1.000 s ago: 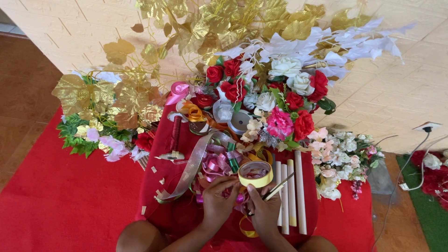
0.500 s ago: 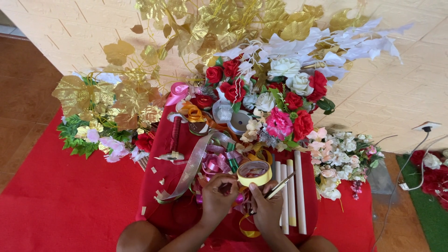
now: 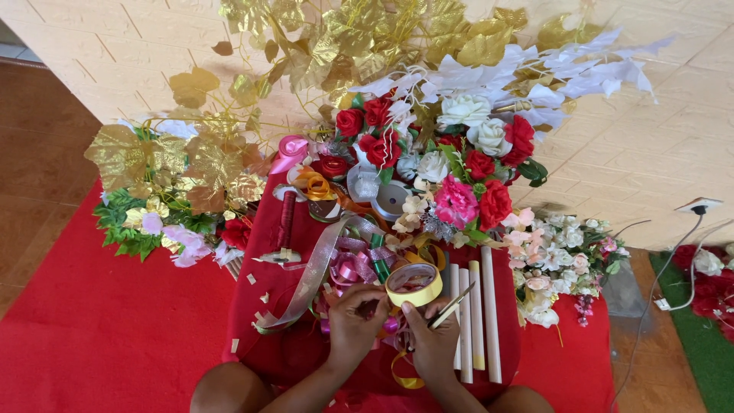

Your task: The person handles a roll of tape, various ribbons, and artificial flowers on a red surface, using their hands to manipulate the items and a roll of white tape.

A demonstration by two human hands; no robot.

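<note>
In the head view, the left hand (image 3: pixel 356 316) and right hand (image 3: pixel 433 340) are curling closed over a pink ribbon piece (image 3: pixel 391 325) — just below a yellow tape roll (image 3: pixel 414 284). The right hand is also gripping a thin stick (image 3: pixel 453 306) — beside pale rods (image 3: pixel 475 321) on the red cloth (image 3: pixel 267 336).

No packages, labels, signs or screens in view.
Only loose craft goods show across the red cloth and pale floor: artificial flowers, ribbons, tape rolls and sticks, none boxed, wrapped, tagged or carrying any readable panel.
</note>
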